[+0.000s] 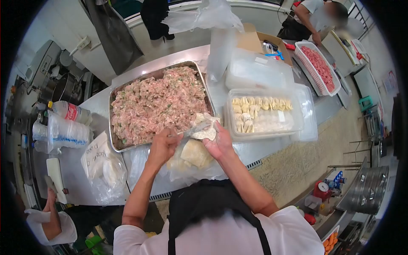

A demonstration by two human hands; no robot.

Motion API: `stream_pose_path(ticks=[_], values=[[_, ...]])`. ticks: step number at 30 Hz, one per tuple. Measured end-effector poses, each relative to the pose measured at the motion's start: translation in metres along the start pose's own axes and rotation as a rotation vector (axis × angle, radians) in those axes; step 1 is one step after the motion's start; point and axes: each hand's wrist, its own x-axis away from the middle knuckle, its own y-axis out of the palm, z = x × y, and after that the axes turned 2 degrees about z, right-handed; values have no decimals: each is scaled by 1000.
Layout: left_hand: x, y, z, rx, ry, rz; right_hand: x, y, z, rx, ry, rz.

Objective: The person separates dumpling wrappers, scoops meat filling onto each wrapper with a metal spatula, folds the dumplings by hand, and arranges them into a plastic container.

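Note:
My left hand [165, 145] is closed around the handle of a metal spreading knife. The blade of the knife [199, 127] lies across a dumpling wrapper [207, 132], which rests in my right hand [221, 142] with the fingers curled about its edge. Both hands are at the near right corner of a large metal tray of minced meat [159, 102] flecked with green. Below them, a stack of pale wrappers [196, 154] sits on plastic. To the right, a clear plastic container [265, 131] holds rows of folded dumplings [246, 108].
Empty-looking lidded containers [259, 70] stand behind the dumplings. A white basket of ground meat [316, 68] is at the far right, near another person [312, 17]. Bottles [70, 111] and a plastic bag [104, 168] lie left. Another person's hand [51, 195] holds a knife by a white board [56, 178].

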Motion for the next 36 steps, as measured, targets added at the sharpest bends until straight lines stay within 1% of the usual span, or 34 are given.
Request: stream_pose_path(ticks=[1,2,3,4,5,7,8,9,10,11,13,15,16,18,19,20,21,22,24,25,27,28,29,31,32,34,35,36], values=[[4,-7,9,0,6,5,-3,3,-1,12,-18,19],[7,-18,18,-61,-22,-51,-8,1,-1,11,-27,14],[10,-30,30,-120,-53,-110,-14,-8,1,24,-96,114],[12,-39,41,-107,-106,-100,-14,-8,3,39,-158,216],[10,-39,48,-106,-108,-98,-13,-9,3,41,-156,216],[5,-32,63,75,-67,74,-3,2,2,47,-141,128],[5,-16,54,41,-29,68,-6,-3,3,50,-137,127],[8,-14,49,38,-30,75,-11,-6,4,54,-156,52],[10,-15,45,24,-53,-17,-17,-8,2,60,-176,-28],[10,-18,37,8,-74,-107,-21,-11,-2,67,-174,-43],[8,-48,34,-14,-104,-134,-8,-11,-6,92,-297,89],[-10,-68,29,-307,-176,-104,4,-9,-8,151,-272,59],[-19,-68,25,-311,-188,-100,6,-13,-6,183,-257,66],[-37,-57,14,-509,-171,-243,6,-18,-5,223,-238,61],[-41,-44,-2,-511,-178,-238,5,-21,-3,224,-235,60],[-43,-23,-24,-557,-148,-297,6,-24,-3,224,-233,61],[-45,-18,-25,-602,-118,-360,9,-26,-4,226,-226,63],[-42,-18,-27,-602,-123,-362,11,-27,-6,222,-229,64],[-40,-22,-26,-426,-72,-390,13,-32,-8,210,-237,72],[-41,-26,-26,-424,-70,-396,13,-37,-9,214,-240,76],[-43,-39,-31,-189,-117,-393,12,-42,-9,218,-245,81],[-44,-49,-30,-90,-66,-389,10,-44,-8,225,-229,68],[-42,-54,-32,-94,-65,-393,9,-45,-5,228,-213,55],[-35,-59,-28,193,-237,-312,5,-42,1,200,-193,39],[-30,-60,-25,195,-232,-323,3,-42,2,178,-174,24],[-23,-66,-3,354,-433,-311,2,-29,3,132,-155,48],[-18,-59,-1,356,-430,-322,2,-21,3,91,-125,61],[-13,-48,-2,350,-306,-248,2,-15,3,63,-104,55]])
